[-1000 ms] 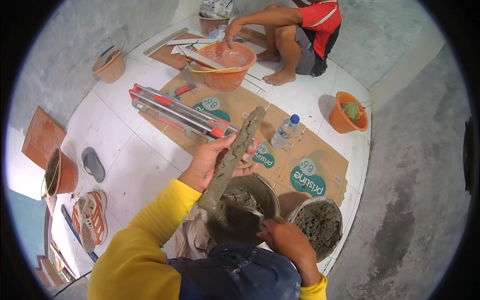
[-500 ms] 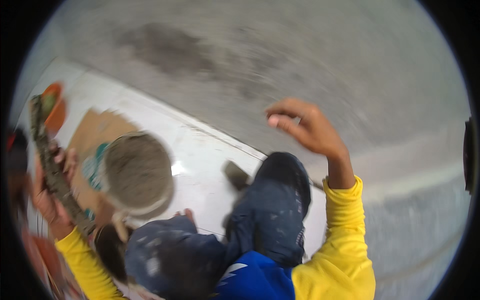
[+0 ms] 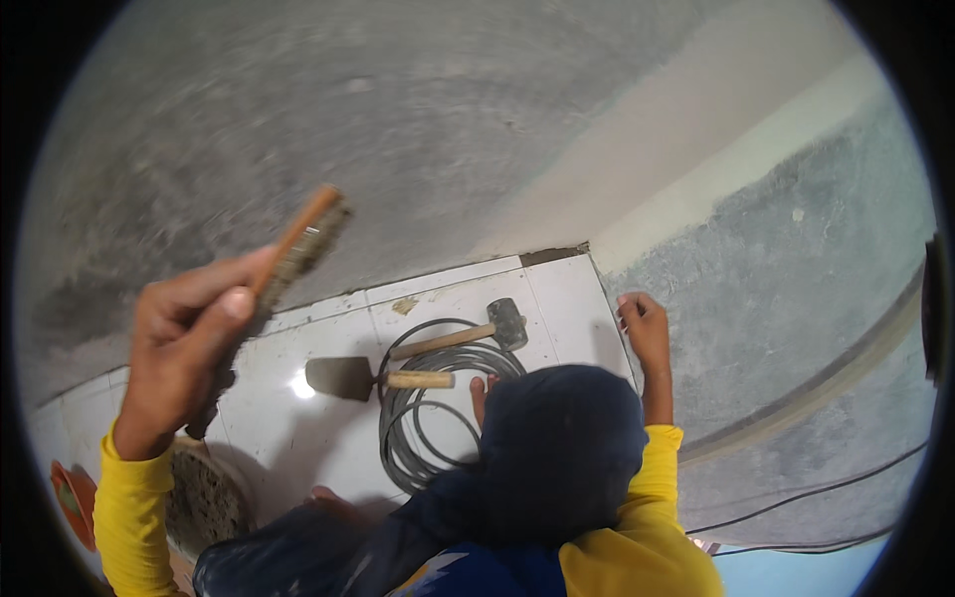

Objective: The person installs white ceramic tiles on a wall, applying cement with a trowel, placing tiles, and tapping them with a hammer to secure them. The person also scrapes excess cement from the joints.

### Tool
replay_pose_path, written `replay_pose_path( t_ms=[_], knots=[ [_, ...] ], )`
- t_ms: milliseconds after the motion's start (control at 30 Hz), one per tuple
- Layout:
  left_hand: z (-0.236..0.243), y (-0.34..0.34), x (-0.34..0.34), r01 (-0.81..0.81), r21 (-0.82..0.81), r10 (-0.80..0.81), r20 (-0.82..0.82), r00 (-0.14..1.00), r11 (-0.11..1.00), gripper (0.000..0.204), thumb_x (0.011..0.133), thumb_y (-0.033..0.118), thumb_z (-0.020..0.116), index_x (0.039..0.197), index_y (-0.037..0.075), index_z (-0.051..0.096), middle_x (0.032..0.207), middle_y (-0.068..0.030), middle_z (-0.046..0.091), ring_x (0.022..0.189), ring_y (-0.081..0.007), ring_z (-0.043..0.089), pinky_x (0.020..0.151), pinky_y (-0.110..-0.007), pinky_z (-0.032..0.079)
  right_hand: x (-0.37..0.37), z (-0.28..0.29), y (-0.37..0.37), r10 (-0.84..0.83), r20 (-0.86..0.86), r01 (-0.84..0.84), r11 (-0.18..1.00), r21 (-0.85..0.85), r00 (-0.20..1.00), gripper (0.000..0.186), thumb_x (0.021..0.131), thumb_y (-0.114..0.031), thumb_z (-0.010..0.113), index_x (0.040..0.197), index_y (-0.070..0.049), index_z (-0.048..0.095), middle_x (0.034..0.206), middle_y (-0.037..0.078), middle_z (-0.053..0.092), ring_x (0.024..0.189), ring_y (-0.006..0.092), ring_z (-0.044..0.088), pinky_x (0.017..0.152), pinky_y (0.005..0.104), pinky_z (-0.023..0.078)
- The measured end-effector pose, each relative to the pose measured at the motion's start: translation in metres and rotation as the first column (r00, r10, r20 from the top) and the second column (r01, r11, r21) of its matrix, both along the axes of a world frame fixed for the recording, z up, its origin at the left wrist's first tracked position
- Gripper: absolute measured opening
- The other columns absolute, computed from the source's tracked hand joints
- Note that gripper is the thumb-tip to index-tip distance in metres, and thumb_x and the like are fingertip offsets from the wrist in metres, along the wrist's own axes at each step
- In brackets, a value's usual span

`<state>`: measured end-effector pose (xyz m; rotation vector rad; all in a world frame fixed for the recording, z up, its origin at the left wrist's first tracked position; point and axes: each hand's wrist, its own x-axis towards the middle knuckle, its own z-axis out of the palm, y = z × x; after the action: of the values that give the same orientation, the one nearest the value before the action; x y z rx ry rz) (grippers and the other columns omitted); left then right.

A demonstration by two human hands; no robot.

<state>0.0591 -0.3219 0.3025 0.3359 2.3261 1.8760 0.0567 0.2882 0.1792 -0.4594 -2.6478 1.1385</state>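
My left hand point(image 3: 189, 338) grips a long, narrow orange-brown strip point(image 3: 303, 234) coated with grey mortar along one side, held up before the grey wall. My right hand point(image 3: 642, 328) is by the wall corner, fingers loosely curved and apart, holding nothing. On the white floor below lie a trowel point(image 3: 338, 378) with a wooden handle, a rubber mallet point(image 3: 507, 323) and a coiled dark cable point(image 3: 393, 448). A dark gap point(image 3: 552, 254) shows at the foot of the wall.
A bucket of mortar point(image 3: 204, 497) stands at lower left, beside an orange bucket point(image 3: 75, 497). Grey walls point(image 3: 776, 298) meet at a corner. Dark cables point(image 3: 796, 502) run along the lower right. My bare feet and dark-trousered knee cover part of the floor.
The view has swung from buckets and cardboard to the wall corner. My left hand has raised the coated strip; my right hand has left the mixing bucket and its tool and moved right.
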Motion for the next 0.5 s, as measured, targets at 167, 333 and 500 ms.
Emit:
replay_pose_path(
  t_ms=[167, 333, 500],
  knots=[
    [-0.047, 0.159, -0.092, 0.266, -0.063, -0.269, -0.042, 0.962, 0.962, 0.035, 0.110, 0.013, 0.068, 0.142, 0.000, 0.074, 0.110, -0.0090, 0.078, 0.098, -0.0142, 0.067, 0.089, -0.031, 0.054, 0.000, -0.092, 0.046, -0.094, 0.054, 0.101, 0.985, -0.139, 0.994, 0.024, 0.104, -0.021, 0.071, 0.107, 0.003, 0.076, 0.083, 0.009, 0.075, 0.069, 0.0142, 0.067, 0.067, 0.0316, 0.055],
    [-0.130, 0.327, -0.161, 0.275, -0.180, -0.306, -0.179, 0.935, 0.944, 0.036, 0.110, 0.016, 0.070, 0.142, 0.001, 0.074, 0.120, -0.0143, 0.078, 0.109, -0.0205, 0.069, 0.099, -0.036, 0.054, -0.021, -0.159, 0.067, -0.323, 0.041, 0.317, 0.882, -0.348, 0.945, 0.022, 0.107, -0.021, 0.070, 0.108, 0.000, 0.077, 0.083, 0.007, 0.074, 0.069, 0.0126, 0.065, 0.068, 0.0307, 0.053],
    [-0.191, 0.467, -0.216, 0.267, -0.415, -0.409, -0.304, 0.860, 0.870, 0.034, 0.106, 0.015, 0.075, 0.138, 0.005, 0.076, 0.122, -0.0179, 0.079, 0.108, -0.0293, 0.073, 0.097, -0.038, 0.056, -0.043, -0.199, 0.096, -0.445, -0.038, 0.381, 0.806, -0.453, 0.895, 0.020, 0.108, -0.018, 0.070, 0.108, 0.000, 0.077, 0.083, 0.005, 0.073, 0.071, 0.0117, 0.064, 0.069, 0.0292, 0.052]
  ],
)
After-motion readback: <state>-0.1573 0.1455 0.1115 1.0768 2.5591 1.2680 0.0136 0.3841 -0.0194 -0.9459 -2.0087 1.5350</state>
